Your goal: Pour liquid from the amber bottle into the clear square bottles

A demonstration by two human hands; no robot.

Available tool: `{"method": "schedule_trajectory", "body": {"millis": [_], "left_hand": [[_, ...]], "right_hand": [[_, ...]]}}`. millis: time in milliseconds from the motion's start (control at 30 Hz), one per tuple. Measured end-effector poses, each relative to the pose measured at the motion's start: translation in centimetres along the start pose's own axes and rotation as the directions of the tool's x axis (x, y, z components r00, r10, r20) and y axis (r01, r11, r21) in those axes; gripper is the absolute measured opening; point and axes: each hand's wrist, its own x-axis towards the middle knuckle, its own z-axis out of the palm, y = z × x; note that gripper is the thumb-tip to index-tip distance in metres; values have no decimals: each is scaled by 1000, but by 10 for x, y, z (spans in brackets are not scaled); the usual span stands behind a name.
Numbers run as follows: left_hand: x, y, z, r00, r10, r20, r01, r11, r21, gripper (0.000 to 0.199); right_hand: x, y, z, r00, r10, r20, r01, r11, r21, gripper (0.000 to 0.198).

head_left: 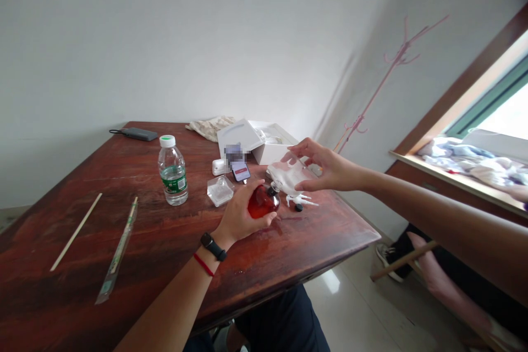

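My left hand [241,212] is wrapped around a rounded bottle [262,203] of red-amber liquid. The bottle leans to the right just above the table, and its narrow neck is uncapped. Right of that neck, my right hand [319,168] is curved with thumb and fingers apart around a clear, thin-walled piece [293,175], whose exact kind I cannot make out. White slender plastic parts [303,199] and a small black cap [298,207] lie on the table below my right hand.
The wooden table [165,253] carries a water bottle [172,176], clear box [220,191], phone [240,171], white earbud case [218,166], open white box [272,152], chopstick [76,231], wrapped chopsticks [119,247] and power bank [140,133]. A person's leg [437,269] shows at right.
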Motion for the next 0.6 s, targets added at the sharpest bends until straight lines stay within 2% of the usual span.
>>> {"method": "schedule_trajectory", "body": {"millis": [600], "left_hand": [[1,3,-1,1000,20,-10,-20,1000,18,70]], "right_hand": [[0,-1,0,1000,10,0,-10,1000,-10,77]]}}
